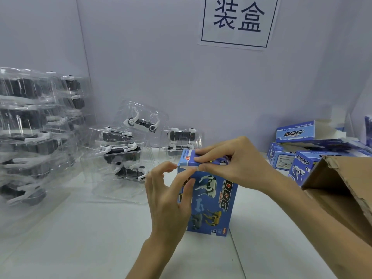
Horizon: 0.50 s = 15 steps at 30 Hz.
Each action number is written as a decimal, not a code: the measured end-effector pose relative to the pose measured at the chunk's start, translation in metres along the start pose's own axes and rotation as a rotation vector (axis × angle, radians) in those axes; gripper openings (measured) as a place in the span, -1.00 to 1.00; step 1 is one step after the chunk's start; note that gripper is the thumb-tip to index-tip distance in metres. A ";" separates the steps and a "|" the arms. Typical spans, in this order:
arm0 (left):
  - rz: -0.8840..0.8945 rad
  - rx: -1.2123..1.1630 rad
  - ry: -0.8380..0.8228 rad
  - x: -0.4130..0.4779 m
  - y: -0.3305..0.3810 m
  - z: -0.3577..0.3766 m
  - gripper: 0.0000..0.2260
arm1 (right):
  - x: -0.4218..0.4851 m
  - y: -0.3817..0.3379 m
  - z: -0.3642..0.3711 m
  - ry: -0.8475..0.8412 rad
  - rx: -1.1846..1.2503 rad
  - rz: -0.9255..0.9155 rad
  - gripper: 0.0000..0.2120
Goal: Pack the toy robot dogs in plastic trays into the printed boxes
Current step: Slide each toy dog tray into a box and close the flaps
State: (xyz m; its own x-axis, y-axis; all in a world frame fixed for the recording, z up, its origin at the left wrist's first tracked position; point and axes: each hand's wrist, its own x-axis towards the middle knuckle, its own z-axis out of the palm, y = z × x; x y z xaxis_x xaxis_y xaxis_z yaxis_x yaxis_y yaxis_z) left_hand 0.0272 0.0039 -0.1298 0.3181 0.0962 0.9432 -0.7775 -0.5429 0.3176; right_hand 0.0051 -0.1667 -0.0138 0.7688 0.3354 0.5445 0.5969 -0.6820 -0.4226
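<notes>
A blue printed box (213,200) with robot dog pictures stands upright on the white table. My right hand (233,164) grips its top flap, fingers curled over the lid and thumb under the flap's front edge. My left hand (171,196) holds the box's left side, fingertips touching the upper left corner. The box's inside is hidden. Clear plastic trays with toy robot dogs (122,152) lie piled behind the box to the left, and a taller stack of such trays (30,133) stands at the far left.
Several printed boxes (298,156) lie at the back right. A brown cardboard carton (342,190) with an open flap stands at the right edge. A grey wall with a paper sign (239,21) runs close behind the table.
</notes>
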 end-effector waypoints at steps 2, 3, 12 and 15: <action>-0.019 -0.021 0.003 0.000 0.000 0.000 -0.80 | -0.002 -0.002 0.006 0.088 -0.011 -0.027 -0.85; -0.026 -0.032 0.004 0.000 0.000 0.001 -0.80 | -0.003 -0.002 0.007 0.124 -0.010 -0.041 -0.88; -0.044 -0.156 -0.018 0.001 0.002 -0.001 -0.79 | -0.025 -0.002 -0.005 0.002 0.193 0.097 -0.82; -0.061 -0.173 -0.012 0.002 0.004 0.000 -0.74 | -0.025 -0.003 -0.004 0.058 0.138 0.105 -0.85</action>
State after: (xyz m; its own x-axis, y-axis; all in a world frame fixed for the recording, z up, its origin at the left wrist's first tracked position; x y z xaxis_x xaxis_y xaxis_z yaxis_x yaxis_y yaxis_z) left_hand 0.0245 0.0017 -0.1263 0.3730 0.1142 0.9208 -0.8378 -0.3850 0.3871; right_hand -0.0167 -0.1754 -0.0233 0.8163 0.2262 0.5315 0.5429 -0.6146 -0.5723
